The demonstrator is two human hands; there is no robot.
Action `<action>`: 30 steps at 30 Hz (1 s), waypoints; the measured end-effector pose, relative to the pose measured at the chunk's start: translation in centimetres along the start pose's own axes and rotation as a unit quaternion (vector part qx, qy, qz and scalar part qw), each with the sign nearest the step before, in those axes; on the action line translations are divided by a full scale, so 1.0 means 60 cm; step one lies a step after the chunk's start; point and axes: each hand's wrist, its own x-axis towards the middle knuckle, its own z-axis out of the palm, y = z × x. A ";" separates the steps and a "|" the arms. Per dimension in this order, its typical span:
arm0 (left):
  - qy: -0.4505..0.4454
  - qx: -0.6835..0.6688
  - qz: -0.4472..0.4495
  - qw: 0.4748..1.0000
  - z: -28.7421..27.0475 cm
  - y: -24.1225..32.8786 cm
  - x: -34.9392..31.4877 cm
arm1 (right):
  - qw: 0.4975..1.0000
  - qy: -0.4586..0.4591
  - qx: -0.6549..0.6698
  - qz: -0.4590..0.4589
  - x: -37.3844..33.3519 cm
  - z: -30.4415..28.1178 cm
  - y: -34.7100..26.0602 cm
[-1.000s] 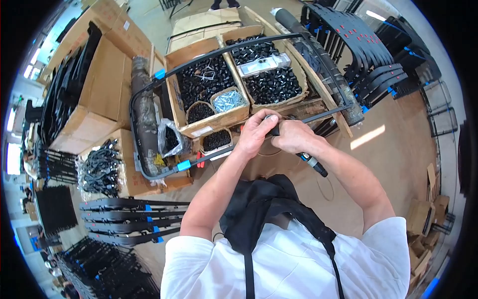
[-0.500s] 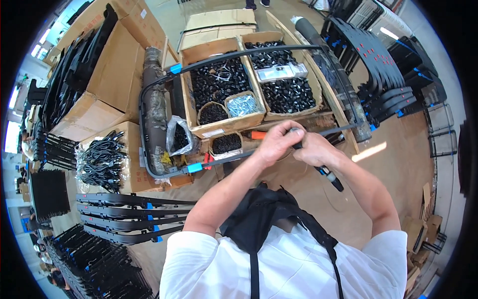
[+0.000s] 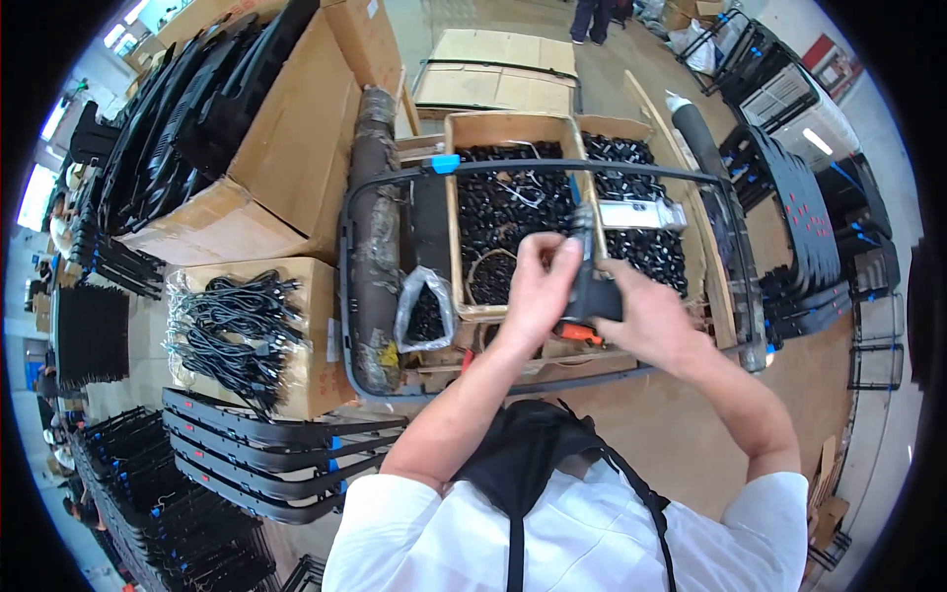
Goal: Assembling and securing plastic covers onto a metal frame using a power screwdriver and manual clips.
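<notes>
My right hand is wrapped round a dark power screwdriver, its narrow end pointing away over the parts boxes. Against the left side of this tool, my left hand has its thumb and fingers pinched together. What they hold, if anything, is hidden. Just below the tool shows an orange piece; I cannot tell whether it belongs to it. Under both hands lies a large black rectangular frame with rounded corners. A blue clip-like piece sits on its far side.
Cardboard boxes of small black parts stand inside the frame, between two wrapped rails. A clear bag lies nearby. At left are a carton of coiled black cables and stacked black frames. More frames hang at right.
The view has shifted, so the bench sits lower and further right. Both hands have moved from the frame's near edge to over the boxes. The screwdriver now points away from me.
</notes>
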 end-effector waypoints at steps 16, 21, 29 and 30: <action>0.146 0.256 -0.123 0.948 -0.351 -0.182 0.238 | 0.986 -0.100 -0.054 -0.122 0.359 0.340 -0.105; 0.140 0.235 -0.128 0.953 -0.360 -0.191 0.249 | 0.988 -0.101 -0.041 -0.113 0.373 0.347 -0.106; 0.151 0.291 -0.129 0.936 -0.355 -0.188 0.261 | 0.991 -0.071 -0.007 -0.115 0.379 0.371 -0.085; 0.153 0.304 -0.135 0.931 -0.357 -0.189 0.263 | 0.991 -0.054 0.017 -0.124 0.381 0.375 -0.083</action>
